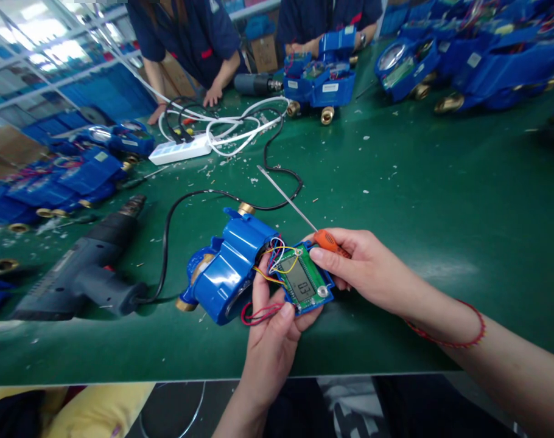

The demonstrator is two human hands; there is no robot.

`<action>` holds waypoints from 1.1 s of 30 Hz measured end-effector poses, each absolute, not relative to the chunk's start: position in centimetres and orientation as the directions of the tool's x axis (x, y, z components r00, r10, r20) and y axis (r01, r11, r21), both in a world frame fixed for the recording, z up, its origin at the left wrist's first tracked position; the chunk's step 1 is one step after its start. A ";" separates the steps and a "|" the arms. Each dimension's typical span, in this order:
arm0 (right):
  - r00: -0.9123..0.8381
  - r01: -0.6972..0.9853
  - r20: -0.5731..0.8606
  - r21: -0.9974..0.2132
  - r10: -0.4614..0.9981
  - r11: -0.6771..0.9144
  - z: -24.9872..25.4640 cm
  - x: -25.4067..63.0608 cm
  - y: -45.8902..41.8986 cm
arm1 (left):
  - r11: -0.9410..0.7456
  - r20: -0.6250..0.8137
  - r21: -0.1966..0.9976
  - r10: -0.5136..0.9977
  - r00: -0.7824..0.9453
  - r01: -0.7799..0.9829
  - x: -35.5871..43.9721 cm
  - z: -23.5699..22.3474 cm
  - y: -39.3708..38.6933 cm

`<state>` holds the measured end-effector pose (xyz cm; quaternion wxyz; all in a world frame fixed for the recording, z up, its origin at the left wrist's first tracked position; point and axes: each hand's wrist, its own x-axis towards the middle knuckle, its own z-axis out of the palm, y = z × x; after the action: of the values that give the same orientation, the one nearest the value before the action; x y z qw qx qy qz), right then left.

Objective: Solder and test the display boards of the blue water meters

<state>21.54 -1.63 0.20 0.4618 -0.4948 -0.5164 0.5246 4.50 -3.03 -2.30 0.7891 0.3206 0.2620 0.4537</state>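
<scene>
My left hand [277, 340] is closed on the lower edge of a green circuit board [302, 277] with a lit-up digit display, seated in a blue plastic holder. Colored wires [277, 258] run from the board into a blue water meter [240, 261] with brass ends, which lies on the bench just left of it. A red and black wire loop [259, 315] hangs by my left fingers. My right hand [354, 261] grips an orange-handled screwdriver [329, 241], its long shaft pointing up and left. The right thumb also rests on the board's upper right edge.
A grey heat gun [89, 267] lies at left, its black cord [167, 243] curving behind the meter. Farther back are a white power strip [181, 149], another heat gun [257, 84] and several blue meters [320, 85]. Two co-workers [190, 48] stand across the green bench [409, 201].
</scene>
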 end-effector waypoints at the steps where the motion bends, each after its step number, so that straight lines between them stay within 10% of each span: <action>1: -0.095 0.031 -0.045 -0.999 0.994 -0.043 0.3 21.5 -1.6 | 0.394 -0.128 0.733 0.881 0.456 -0.554 4.4 -2.3 -3.0; 16: -0.298 0.114 -0.009 -0.993 0.954 0.027 1.4 22.1 0.8 | 0.429 -0.165 0.775 0.846 0.508 -0.464 4.3 -1.3 -2.2; 24: 0.329 0.242 0.168 -0.966 0.929 0.089 1.4 22.7 -3.5 | 0.345 -0.148 0.745 0.920 0.364 -0.570 6.0 -2.3 -2.9; 33: 0.202 0.390 0.273 -0.903 0.941 0.178 -0.1 20.6 -6.6 | 0.288 -0.110 0.762 0.940 0.322 -0.580 7.4 -2.8 -2.7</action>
<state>20.58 -6.63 -0.07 0.5123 -0.5818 -0.5717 0.2688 7.44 -2.66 -2.84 0.7497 0.3148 0.2860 0.5070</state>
